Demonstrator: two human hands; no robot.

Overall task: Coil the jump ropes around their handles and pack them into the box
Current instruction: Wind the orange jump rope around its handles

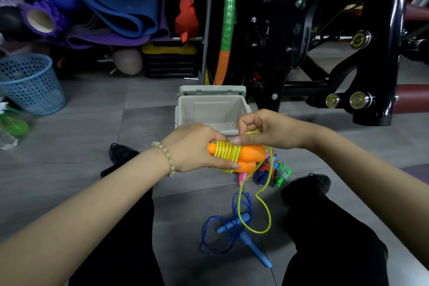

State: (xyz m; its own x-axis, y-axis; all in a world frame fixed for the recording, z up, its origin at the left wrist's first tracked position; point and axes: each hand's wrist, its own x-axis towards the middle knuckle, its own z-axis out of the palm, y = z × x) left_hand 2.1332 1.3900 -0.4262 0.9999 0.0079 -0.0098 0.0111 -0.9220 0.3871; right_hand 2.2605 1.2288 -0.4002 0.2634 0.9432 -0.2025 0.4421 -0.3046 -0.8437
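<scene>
Orange handles (251, 151), with a bright yellow rope (226, 153); a second jump rope (234, 223), blue in cord and grips alike; a pale grey box (183, 114); grey floor tiles (92, 109); a light blue basket (34, 90) patterned with round holes; a bracelet (166, 158) of pale and gold beads; black trousers (325, 227)

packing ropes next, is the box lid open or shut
Open: the lid is tipped back behind the box, whose inner walls show.

On the grey floor (92, 104) lie a box (210, 109), blue jump rope (232, 223) and basket (32, 86).
</scene>
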